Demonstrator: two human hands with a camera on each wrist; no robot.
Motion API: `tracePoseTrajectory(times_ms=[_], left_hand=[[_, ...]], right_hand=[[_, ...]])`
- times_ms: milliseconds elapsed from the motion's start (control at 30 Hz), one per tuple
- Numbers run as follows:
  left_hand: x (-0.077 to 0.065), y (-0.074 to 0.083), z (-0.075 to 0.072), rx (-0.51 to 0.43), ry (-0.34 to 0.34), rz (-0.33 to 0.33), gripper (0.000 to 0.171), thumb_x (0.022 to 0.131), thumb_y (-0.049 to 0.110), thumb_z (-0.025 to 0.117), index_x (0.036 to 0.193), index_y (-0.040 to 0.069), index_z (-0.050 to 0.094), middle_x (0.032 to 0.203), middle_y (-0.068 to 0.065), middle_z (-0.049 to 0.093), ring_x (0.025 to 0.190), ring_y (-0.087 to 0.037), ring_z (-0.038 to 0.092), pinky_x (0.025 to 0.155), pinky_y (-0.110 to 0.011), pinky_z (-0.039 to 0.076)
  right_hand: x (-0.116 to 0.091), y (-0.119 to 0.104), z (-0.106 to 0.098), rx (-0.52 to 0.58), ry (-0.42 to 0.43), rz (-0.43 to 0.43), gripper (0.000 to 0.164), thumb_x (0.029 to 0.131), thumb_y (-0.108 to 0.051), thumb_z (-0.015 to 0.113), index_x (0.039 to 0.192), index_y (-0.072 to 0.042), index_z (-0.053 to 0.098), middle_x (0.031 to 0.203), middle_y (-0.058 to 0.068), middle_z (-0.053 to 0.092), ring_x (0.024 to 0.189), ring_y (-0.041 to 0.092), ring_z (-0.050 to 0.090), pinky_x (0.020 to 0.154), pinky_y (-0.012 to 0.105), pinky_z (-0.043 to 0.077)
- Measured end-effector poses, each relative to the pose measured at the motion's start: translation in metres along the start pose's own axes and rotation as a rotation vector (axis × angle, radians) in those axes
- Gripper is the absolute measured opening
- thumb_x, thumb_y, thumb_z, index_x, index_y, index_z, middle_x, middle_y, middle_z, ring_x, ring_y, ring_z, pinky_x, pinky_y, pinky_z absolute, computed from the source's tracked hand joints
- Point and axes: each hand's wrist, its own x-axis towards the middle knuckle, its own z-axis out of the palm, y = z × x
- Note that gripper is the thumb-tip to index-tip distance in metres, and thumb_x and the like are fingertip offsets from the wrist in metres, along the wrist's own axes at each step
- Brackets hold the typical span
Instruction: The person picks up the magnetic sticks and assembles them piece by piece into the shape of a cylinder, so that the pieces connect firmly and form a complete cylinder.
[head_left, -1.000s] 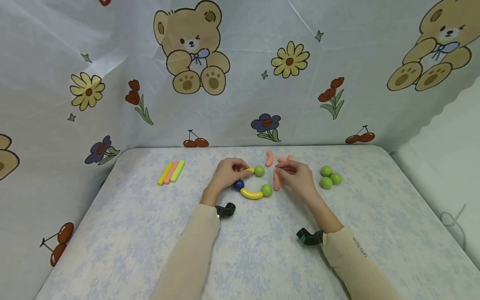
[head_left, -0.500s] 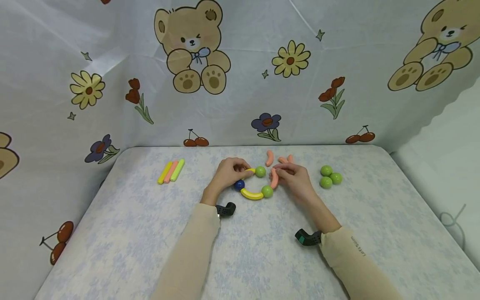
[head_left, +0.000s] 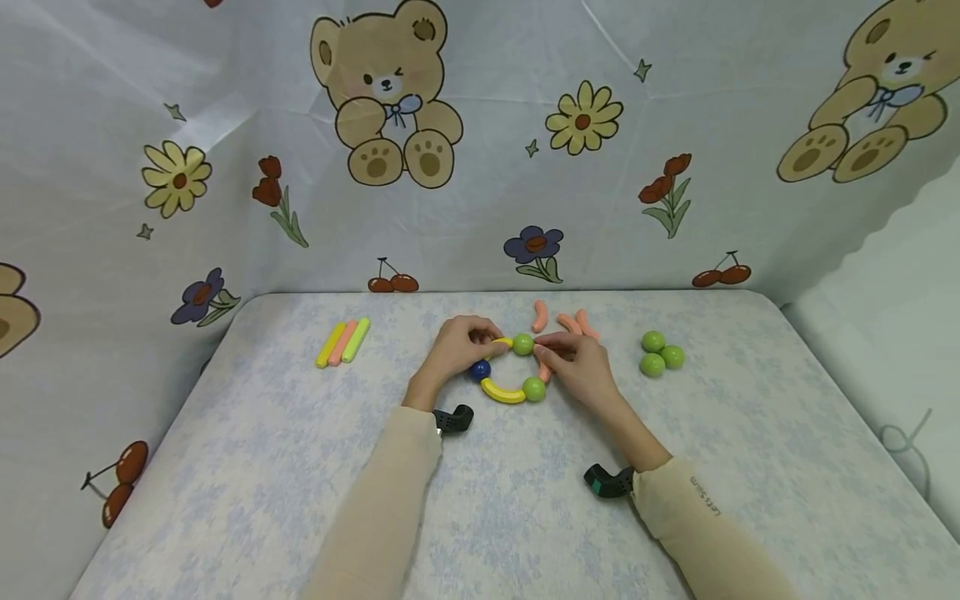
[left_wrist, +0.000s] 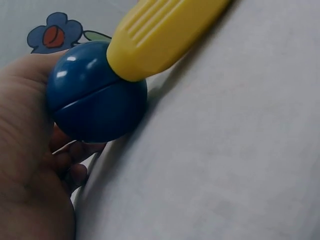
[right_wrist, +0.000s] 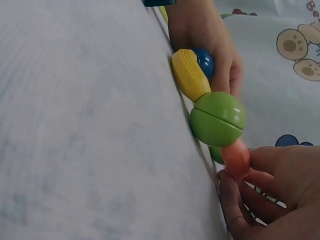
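A ring of toy pieces lies mid-table: a blue ball [head_left: 480, 371], a near curved yellow stick [head_left: 502, 392], a far curved yellow stick [head_left: 504, 342], a far green ball [head_left: 522, 344] and a near green ball [head_left: 534, 388]. My left hand [head_left: 459, 346] pinches the far yellow stick beside the blue ball. On the ring's right side, my right hand [head_left: 581, 368] holds a curved orange stick [head_left: 545, 372] by thumb and fingers. In the right wrist view that orange stick [right_wrist: 236, 160] meets the near green ball [right_wrist: 218, 119]; its far end is partly hidden by fingers.
Three more curved orange sticks [head_left: 540, 316] lie behind the ring and right hand. Three green balls [head_left: 652, 364] sit together at the right. On the left are three straight sticks, yellow, orange and light green [head_left: 356, 340]. A printed cloth [head_left: 480, 225] hangs behind the table.
My right hand has moved left with the orange stick, bringing it into the gap between the two green balls. My left hand has stayed on the far yellow stick.
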Motion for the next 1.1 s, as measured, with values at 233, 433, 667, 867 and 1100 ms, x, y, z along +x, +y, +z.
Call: tracePoseTrajectory(times_ms=[233,433,667,867,1100], left_hand=[[0.001,-0.002,0.0,-0.001,-0.002,-0.006,0.013,0.092,0.035,0.085,0.094,0.023,0.082,0.079,0.003,0.066,0.071,-0.015,0.054,0.067,-0.028,0.042],[0.001,-0.002,-0.004,-0.005,0.014,-0.004,0.012,0.091,0.033,0.085,0.094,0.022,0.083,0.079,0.003,0.067,0.07,-0.016,0.055,0.068,-0.028,0.042],[0.001,-0.002,-0.004,-0.02,0.022,-0.02,0.013,0.091,0.034,0.086,0.095,0.022,0.083,0.081,0.003,0.068,0.07,-0.016,0.055,0.067,-0.027,0.042],[0.0,0.001,-0.004,-0.026,0.045,-0.015,0.011,0.091,0.03,0.086,0.093,0.02,0.082,0.078,0.001,0.067,0.069,-0.018,0.054,0.065,-0.029,0.041],[-0.001,0.005,-0.001,-0.044,0.03,-0.039,0.011,0.092,0.027,0.085,0.093,0.017,0.082,0.075,0.0,0.063,0.067,-0.016,0.051,0.065,-0.027,0.039]], right_hand=[[-0.001,0.004,0.005,0.007,0.014,-0.013,0.027,0.102,-0.029,0.073,0.124,-0.014,0.078,0.114,0.006,0.08,0.108,0.021,0.074,0.093,0.041,0.055],[0.001,0.005,0.01,0.053,0.004,-0.016,0.029,0.104,-0.032,0.07,0.126,-0.014,0.076,0.121,0.005,0.077,0.109,0.021,0.074,0.093,0.039,0.056],[-0.001,0.009,0.013,0.056,0.019,-0.047,0.031,0.102,-0.034,0.073,0.125,-0.014,0.075,0.12,0.004,0.077,0.103,0.019,0.074,0.086,0.026,0.058],[-0.002,0.01,0.016,0.01,0.044,-0.13,0.031,0.101,-0.028,0.074,0.126,-0.009,0.073,0.112,0.006,0.076,0.098,0.019,0.073,0.084,0.025,0.057],[-0.007,0.01,0.016,-0.025,0.059,-0.153,0.042,0.099,-0.035,0.076,0.132,-0.01,0.07,0.117,0.005,0.075,0.097,0.02,0.073,0.086,0.035,0.059]])
